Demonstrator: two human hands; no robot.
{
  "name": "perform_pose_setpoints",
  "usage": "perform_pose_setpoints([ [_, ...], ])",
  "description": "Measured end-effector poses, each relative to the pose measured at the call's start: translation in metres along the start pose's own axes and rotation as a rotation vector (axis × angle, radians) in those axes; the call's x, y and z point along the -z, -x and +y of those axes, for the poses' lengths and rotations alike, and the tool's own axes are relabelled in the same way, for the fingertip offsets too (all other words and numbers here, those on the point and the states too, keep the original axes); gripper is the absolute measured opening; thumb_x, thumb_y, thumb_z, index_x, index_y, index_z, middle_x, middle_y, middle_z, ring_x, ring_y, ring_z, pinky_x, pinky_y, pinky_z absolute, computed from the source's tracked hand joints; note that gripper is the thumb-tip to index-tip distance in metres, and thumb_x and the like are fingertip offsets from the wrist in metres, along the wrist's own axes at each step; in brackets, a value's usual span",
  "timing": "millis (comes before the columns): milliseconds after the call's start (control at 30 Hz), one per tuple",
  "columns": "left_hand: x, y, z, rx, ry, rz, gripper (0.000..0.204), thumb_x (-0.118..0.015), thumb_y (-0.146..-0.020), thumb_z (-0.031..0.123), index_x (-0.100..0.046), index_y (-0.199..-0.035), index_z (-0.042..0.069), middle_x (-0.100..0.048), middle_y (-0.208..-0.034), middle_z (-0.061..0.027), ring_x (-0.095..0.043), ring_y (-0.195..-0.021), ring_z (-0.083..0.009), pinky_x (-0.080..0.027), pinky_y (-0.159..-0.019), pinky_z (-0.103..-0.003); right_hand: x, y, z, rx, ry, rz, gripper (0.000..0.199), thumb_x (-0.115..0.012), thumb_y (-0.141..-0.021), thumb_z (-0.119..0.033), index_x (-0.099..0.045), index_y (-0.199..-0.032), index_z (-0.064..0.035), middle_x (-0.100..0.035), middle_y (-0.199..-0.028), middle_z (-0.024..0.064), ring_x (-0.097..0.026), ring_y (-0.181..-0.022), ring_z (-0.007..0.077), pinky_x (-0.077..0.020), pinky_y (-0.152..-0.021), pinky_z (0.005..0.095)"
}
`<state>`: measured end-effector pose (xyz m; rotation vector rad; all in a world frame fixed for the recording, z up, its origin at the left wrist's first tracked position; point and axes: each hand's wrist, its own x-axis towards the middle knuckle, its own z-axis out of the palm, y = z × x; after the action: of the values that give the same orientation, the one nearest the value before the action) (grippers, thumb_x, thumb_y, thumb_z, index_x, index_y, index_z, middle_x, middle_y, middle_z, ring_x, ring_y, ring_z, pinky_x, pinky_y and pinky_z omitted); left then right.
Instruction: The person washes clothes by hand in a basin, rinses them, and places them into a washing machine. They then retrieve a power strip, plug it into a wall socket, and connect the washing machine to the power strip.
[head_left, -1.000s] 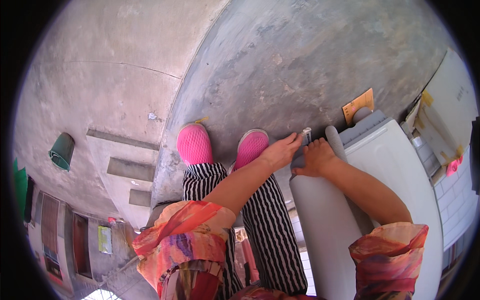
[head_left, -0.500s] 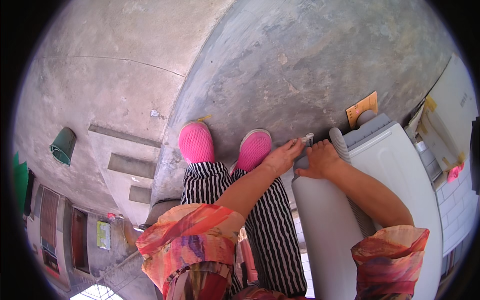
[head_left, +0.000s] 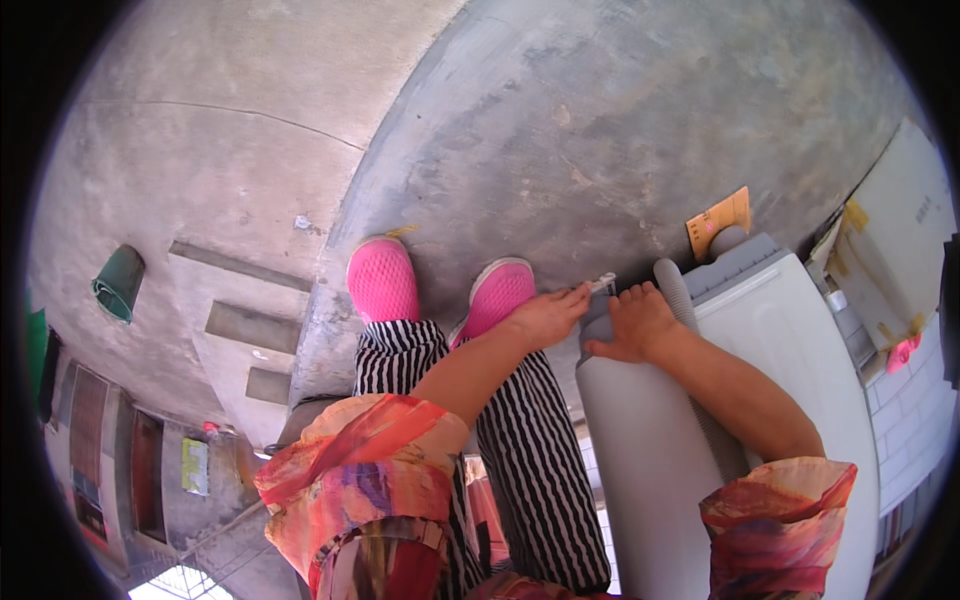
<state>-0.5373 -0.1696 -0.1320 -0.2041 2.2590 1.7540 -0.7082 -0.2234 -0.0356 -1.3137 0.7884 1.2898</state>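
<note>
Far left, a dark green cone-shaped object lies on the pale concrete floor, well apart from everything else. Nearer the middle, two pink shoes stand side by side on the darker grey stretch of floor, black-and-white striped trousers rising from them. Left hand reaches forward across the right shoe, forearm bare, patterned orange-red sleeve at the elbow; its fingers are pinched together on a small pale, flat object, held just above the near corner of a light grey washing machine. What the small object is cannot be told at this size. Right hand rests just beside it on the machine's rounded front edge, palm down, fingers curled over the rim and gripping it, thumb stretched toward the left hand. A ribbed grey hose runs along the machine's top, just right of that hand. Beyond the machine's far corner, a small orange-brown card lies on the floor. Far right, a pale cardboard box against a white tiled wall, a pink item just below the box.
</note>
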Motion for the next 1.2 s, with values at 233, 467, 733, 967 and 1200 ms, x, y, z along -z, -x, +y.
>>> perform_pose_setpoints([
  [233,0.004,0.004,0.002,-0.025,-0.043,0.008,0.051,-0.047,-0.084,0.008,-0.037,-0.131,-0.008,-0.031,-0.143,-0.0166,-0.035,-0.131,-0.025,-0.037,-0.104,-0.031,0.001,-0.002,-0.002,-0.023,0.006,0.0,0.083,-0.041,-0.079,-0.07,-0.052,-0.121,0.0008,-0.057,-0.116,0.014,-0.05,-0.111,0.025,-0.03,-0.094,0.0362],
  [467,0.004,0.003,0.002,-0.159,-0.357,-0.056,0.047,-0.047,-0.085,0.01,-0.04,-0.129,-0.003,-0.033,-0.142,-0.0153,-0.037,-0.13,-0.0249,-0.04,-0.101,-0.032,0.006,-0.005,-0.001,0.003,-0.032,-0.054,0.085,-0.04,-0.079,-0.07,-0.052,-0.121,0.0023,-0.056,-0.117,0.0167,-0.049,-0.113,0.0282,-0.031,-0.095,0.0375],
  [733,0.015,0.006,0.009,-0.08,-0.143,0.029,0.031,-0.05,-0.082,0.011,-0.059,-0.109,-0.002,-0.042,-0.135,-0.0177,-0.047,-0.12,-0.0299,-0.04,-0.1,-0.036,0.0,-0.005,-0.002,0.015,-0.071,0.06,0.075,-0.044,-0.081,-0.065,-0.055,-0.116,0.0003,-0.058,-0.113,0.0171,-0.051,-0.109,0.0291,-0.0328,-0.095,0.0383],
  [967,0.11,0.059,0.041,0.165,-0.24,0.208,0.015,-0.051,-0.076,0.008,-0.059,-0.087,0.005,-0.056,-0.095,-0.0105,-0.054,-0.099,-0.0278,-0.044,-0.086,-0.037,0.053,0.015,0.03,-0.02,0.098,0.771,0.017,-0.053,-0.083,-0.019,-0.065,-0.089,-0.0083,-0.063,-0.097,0.0098,-0.059,-0.097,0.0261,-0.0425,-0.086,0.0366],
  [1200,0.187,0.145,0.143,0.491,-0.263,0.42,0.007,-0.06,-0.071,0.009,-0.058,-0.077,0.007,-0.056,-0.078,-0.0103,-0.06,-0.076,-0.0281,-0.048,-0.066,-0.039,0.184,0.181,-0.008,-0.328,-0.46,1.037,0.019,-0.062,-0.081,-0.027,-0.069,-0.085,-0.0105,-0.068,-0.086,0.0114,-0.065,-0.086,0.0252,-0.0496,-0.074,0.0387],
])
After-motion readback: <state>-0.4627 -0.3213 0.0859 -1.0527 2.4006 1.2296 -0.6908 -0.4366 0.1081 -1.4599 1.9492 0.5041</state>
